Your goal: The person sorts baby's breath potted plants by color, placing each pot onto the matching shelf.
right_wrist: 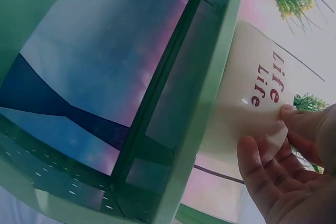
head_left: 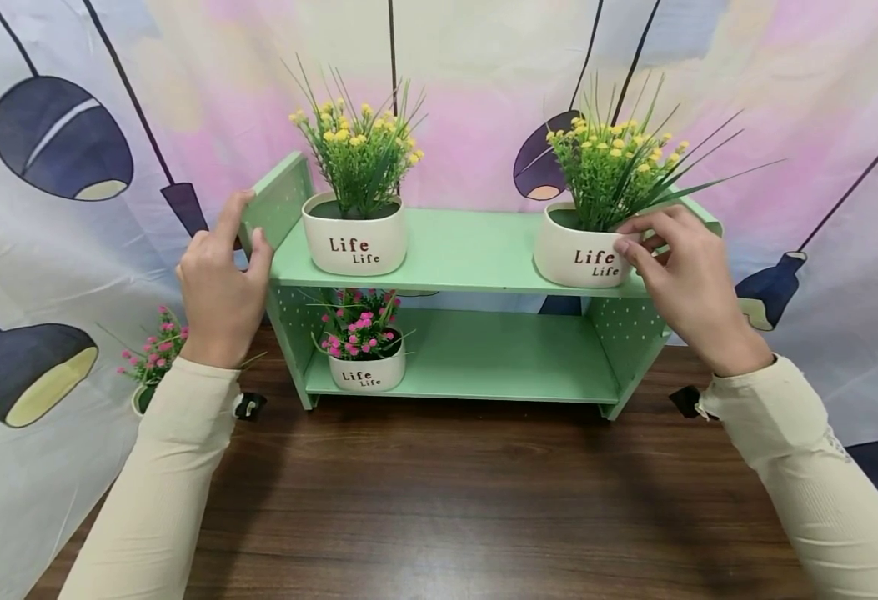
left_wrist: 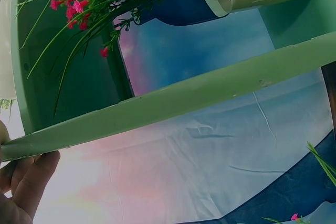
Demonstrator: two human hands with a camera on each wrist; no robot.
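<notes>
A small green two-tier shelf (head_left: 472, 250) stands on the table. On its left, my left hand (head_left: 221, 287) grips the upper side panel; in the left wrist view the fingers (left_wrist: 35, 184) lie along the panel's edge. At the right end of the top tier sits a white "Life" flowerpot (head_left: 560, 254) with yellow flowers and long grass blades. My right hand (head_left: 689, 279) holds this pot's right end, thumb at the front and other fingers near the rim. In the right wrist view, fingers (right_wrist: 257, 169) sit around the pot's end (right_wrist: 233, 98).
A matching yellow-flowered pot (head_left: 354, 242) occupies the top tier's left end. Below it, a smaller pot (head_left: 367, 371) with pink flowers stands on the lower tier. Another pink-flowered plant (head_left: 157, 354) is left of the shelf, partly behind my left arm. Lamp-printed cloth (head_left: 476, 100) hangs behind.
</notes>
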